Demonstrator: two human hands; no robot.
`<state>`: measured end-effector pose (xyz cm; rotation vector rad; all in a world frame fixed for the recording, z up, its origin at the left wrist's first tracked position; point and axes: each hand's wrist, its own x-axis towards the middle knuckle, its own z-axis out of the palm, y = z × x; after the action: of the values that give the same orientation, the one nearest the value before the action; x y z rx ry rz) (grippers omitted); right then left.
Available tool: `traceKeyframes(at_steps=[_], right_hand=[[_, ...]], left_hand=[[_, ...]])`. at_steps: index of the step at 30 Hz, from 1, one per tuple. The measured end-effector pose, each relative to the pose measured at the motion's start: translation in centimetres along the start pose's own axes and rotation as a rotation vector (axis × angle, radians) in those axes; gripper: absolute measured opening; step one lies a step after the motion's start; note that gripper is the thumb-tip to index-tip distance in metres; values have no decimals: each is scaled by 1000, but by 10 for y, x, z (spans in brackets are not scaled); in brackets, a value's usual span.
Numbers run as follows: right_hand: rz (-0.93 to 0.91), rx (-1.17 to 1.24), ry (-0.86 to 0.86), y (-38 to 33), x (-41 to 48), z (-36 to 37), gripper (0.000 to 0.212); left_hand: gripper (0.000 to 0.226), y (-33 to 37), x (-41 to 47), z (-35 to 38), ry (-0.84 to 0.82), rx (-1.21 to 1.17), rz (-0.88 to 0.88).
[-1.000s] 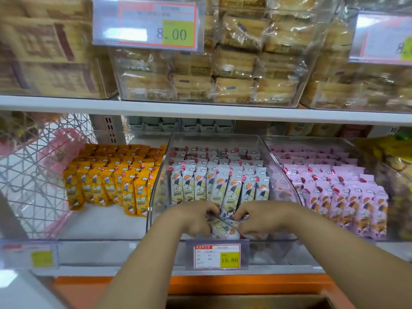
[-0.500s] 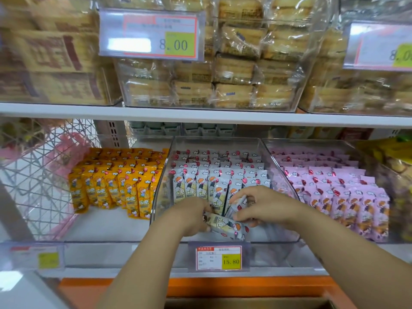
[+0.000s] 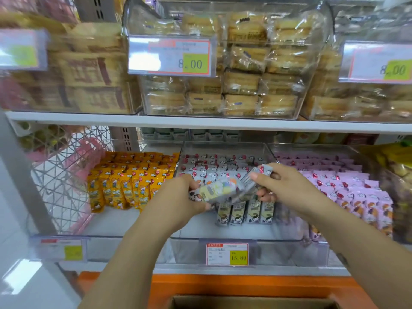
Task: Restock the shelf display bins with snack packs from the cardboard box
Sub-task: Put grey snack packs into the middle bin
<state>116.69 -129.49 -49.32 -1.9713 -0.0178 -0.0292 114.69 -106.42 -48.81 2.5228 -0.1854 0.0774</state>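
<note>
Grey-wrapped snack packs were held as a loose bundle above the clear middle bin, not yet set down. The left hand curled around the bundle's near end. The right hand pinched the far end between thumb and fingers, with one pack angled upward. A standing row of the same packs occupied the bin's front, directly beneath. Probable fault: the bundle was fanned and unevenly gripped, so a pack could slide free and topple that row, or fall among the orange packs alongside. The cardboard box sat below the shelf edge.
</note>
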Motion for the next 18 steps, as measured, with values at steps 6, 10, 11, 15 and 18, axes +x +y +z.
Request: traceKeyframes(at_steps=[6, 10, 11, 15, 18], right_hand=[[-11, -43, 35, -20, -8, 9, 50], [-52, -38, 22, -32, -10, 20, 36], [-65, -45, 20, -34, -10, 20, 31], [-115, -129, -65, -39, -9, 22, 21], [-113, -196, -126, -41, 1, 32, 27]], left_hand=[[36, 7, -10, 7, 135, -206, -38], [38, 13, -11, 20, 74, -304, 17], [39, 11, -10, 20, 59, -310, 27], [38, 4, -6, 19, -2, -341, 69], [24, 3, -4, 19, 22, -404, 41]])
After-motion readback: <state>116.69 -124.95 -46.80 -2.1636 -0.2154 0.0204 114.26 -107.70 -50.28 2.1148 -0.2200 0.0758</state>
